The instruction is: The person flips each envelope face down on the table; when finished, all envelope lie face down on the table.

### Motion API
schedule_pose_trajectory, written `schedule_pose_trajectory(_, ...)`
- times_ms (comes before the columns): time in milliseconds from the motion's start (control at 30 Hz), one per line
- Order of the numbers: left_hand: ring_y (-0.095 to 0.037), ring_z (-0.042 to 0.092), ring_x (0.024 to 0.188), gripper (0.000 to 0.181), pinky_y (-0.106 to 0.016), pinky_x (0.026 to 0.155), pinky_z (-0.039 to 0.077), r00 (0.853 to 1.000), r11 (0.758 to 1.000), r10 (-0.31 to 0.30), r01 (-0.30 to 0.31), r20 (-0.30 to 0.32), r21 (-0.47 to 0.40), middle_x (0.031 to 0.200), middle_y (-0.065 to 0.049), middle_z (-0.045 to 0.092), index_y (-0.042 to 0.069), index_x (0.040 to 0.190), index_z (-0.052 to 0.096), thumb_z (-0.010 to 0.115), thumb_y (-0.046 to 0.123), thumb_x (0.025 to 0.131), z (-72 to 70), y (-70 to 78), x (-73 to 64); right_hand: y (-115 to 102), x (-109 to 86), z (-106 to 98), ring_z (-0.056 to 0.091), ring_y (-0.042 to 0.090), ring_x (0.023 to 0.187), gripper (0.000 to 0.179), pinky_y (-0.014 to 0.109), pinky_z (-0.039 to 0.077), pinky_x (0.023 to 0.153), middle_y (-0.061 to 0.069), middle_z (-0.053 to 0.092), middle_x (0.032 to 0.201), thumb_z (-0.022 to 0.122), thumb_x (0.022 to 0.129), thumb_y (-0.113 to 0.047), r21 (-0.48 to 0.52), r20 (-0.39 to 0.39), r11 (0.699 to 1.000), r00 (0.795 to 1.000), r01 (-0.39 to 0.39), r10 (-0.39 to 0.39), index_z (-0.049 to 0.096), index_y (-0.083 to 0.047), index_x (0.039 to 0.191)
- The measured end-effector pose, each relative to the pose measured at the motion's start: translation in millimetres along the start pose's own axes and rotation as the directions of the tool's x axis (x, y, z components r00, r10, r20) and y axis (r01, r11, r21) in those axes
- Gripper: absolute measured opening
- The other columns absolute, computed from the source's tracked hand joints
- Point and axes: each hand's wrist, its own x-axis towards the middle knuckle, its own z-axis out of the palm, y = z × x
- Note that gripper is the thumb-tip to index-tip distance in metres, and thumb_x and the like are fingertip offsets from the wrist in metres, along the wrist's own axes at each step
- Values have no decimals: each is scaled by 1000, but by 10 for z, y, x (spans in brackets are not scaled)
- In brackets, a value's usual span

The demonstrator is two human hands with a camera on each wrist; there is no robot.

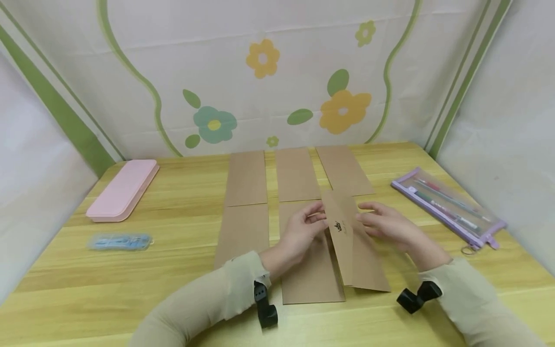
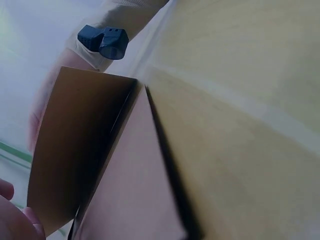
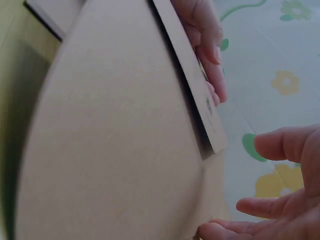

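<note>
A brown kraft-covered notebook (image 1: 341,250) with a small dark crown print stands tilted, its cover partly lifted, in the head view. My left hand (image 1: 301,233) pinches its left edge with curled fingers. On the other side, my right hand (image 1: 392,226) touches the right edge with its fingertips; its fingers are fairly straight in the right wrist view. Beneath and to the left lies another plain brown notebook (image 1: 308,277). The left wrist view shows the raised brown cover (image 2: 70,145) standing at an angle to the part below it.
Several more brown notebooks, including one at the back (image 1: 247,178), lie in rows. A pink case (image 1: 123,190) and a blue item in clear wrap (image 1: 120,242) lie left. A purple-edged clear pencil pouch (image 1: 448,207) holds pens on the right. A patterned curtain (image 1: 277,96) hangs behind.
</note>
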Motion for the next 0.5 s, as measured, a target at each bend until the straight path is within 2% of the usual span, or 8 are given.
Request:
schedule_pose_trajectory(100,-18,54,106,51,-20,87,47,998,999,41,-41,-39,-5,128,-17,51,-5,132,45,58,-7,82,-49,27,-1,-15,48,78,24,48,132,68,51,29,106,36,18,143,48,95,-24,54,26,998,999,18,-20,13,12,141)
schedule_pose_trajectory(233,-17,54,103,51,-20,85,47,993,996,90,-90,-73,2,128,-17,51,-5,132,46,57,-8,82,-94,78,-11,-24,90,152,31,42,129,62,46,33,105,35,22,141,44,96,-19,143,43,989,999,24,-30,13,13,140)
schedule_pose_trajectory(367,-20,54,104,50,-20,85,47,988,990,140,-140,-69,7,129,-18,51,-5,132,45,57,-8,83,-107,129,-28,-25,107,183,36,34,126,58,38,39,103,35,24,141,38,98,-18,207,55,978,998,18,-30,13,13,140)
schedule_pose_trajectory(500,-21,55,104,51,-19,83,47,985,986,164,-164,-53,16,129,-17,51,-5,132,46,59,-5,83,-81,176,-37,-17,118,186,38,29,125,59,37,40,102,33,25,140,39,98,-21,225,77,974,996,25,-43,14,13,140)
